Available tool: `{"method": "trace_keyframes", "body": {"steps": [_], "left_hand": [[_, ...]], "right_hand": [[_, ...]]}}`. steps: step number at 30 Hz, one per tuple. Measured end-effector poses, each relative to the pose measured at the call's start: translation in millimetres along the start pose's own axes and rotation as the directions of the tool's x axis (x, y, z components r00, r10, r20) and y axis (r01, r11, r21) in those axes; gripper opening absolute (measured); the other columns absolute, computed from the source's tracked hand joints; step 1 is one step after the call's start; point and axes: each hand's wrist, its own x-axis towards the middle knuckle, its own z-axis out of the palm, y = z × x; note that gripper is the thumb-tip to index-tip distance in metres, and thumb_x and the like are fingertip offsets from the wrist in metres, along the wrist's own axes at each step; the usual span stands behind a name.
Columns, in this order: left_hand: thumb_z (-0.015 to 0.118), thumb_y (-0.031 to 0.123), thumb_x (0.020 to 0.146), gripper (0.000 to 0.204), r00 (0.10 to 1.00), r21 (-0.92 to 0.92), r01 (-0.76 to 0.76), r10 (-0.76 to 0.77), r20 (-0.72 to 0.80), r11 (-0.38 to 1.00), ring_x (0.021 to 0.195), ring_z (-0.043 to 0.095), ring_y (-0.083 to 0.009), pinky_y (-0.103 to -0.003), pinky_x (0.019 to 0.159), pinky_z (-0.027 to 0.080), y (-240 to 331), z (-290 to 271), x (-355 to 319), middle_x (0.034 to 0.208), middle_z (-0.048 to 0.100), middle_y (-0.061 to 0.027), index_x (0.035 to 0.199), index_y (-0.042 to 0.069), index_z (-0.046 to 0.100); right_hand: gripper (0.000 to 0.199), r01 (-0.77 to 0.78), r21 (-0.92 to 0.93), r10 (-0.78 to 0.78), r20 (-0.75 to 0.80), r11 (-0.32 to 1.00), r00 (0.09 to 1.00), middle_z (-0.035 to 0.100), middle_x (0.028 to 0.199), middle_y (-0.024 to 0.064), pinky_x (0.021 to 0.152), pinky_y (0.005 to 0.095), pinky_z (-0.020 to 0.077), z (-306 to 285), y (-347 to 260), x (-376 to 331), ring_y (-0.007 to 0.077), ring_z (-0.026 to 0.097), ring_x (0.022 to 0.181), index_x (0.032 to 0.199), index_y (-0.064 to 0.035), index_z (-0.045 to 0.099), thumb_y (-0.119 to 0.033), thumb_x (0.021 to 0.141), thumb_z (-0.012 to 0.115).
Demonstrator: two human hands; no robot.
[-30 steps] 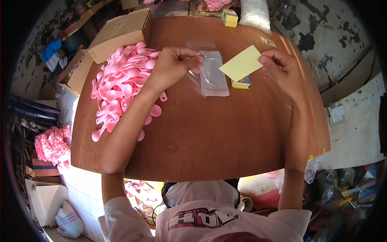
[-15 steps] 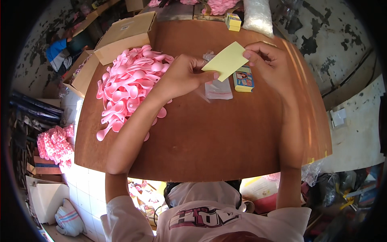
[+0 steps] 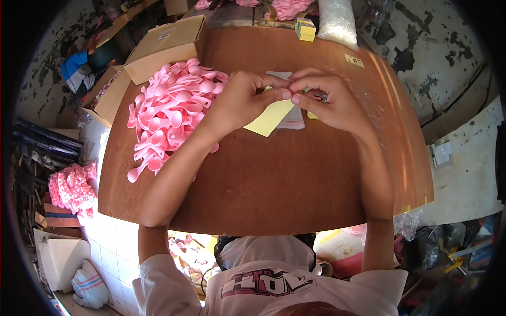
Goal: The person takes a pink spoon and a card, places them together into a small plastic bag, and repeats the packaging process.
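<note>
Over the far middle of the table, my left hand is closed on a pale yellow card, which slants down below its thumb. My right hand meets it there, thumb and fingers pinched against the left fingertips. Whatever sits between those right fingertips is too small or hidden to make out. Beneath both hands lie clear plastic bags, partly covered. A stack of printed cards is mostly behind my right hand. Left of my left hand is a big heap of pink plastic spoons.
A cardboard box stands behind the spoons. Toward the far edge are a small yellow card stack and a bulging clear plastic sack. One small card lies at the far right. Another person is at far left.
My right hand has moved left to meet the left fingertips. The yellow card has swung lower and leftward, away from the right fingers. The small card at the far right is now uncovered.
</note>
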Motion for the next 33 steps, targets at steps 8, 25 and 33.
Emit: {"method": "trace_keyframes", "body": {"steps": [8,25,33], "left_hand": [[0.059,0.027,0.102,0.035,0.986,0.042,-0.156,0.158,-0.044,0.987,0.088,0.063,-0.0083,-0.025,0.080,0.053,-15,16,4,0.099,0.073,-0.0079,0.116,-0.002,0.071],[0.072,-0.004,0.086,0.043,0.958,0.381,-0.028,0.133,-0.254,0.924,0.098,0.065,-0.0127,-0.028,0.082,0.054,26,-78,-9,0.113,0.071,-0.0092,0.126,0.001,0.061],[0.072,-0.002,0.086,0.041,0.964,0.382,0.054,0.050,-0.259,0.923,0.102,0.064,-0.0127,-0.029,0.086,0.053,36,-74,-14,0.113,0.071,-0.0089,0.125,0.003,0.064]], "right_hand": [[0.020,-0.349,0.145,0.293,0.307,0.926,0.905,0.068,0.102,0.0043,0.084,0.0286,0.0534,7,-5,-5,0.0107,0.062,0.097,0.111,0.0019,0.069,-0.007,0.093,0.068],[0.025,-0.153,-0.006,0.153,0.006,0.988,0.988,0.074,0.092,0.0087,0.066,0.0300,0.0542,111,8,5,0.0167,0.070,0.076,0.113,-0.0070,0.066,-0.013,0.089,0.072],[0.020,0.000,-0.317,0.071,0.213,0.948,0.974,0.069,0.089,0.0066,0.066,0.0435,0.0535,175,-11,11,0.0289,0.068,0.076,0.091,-0.0087,0.070,-0.025,0.081,0.075]]}}
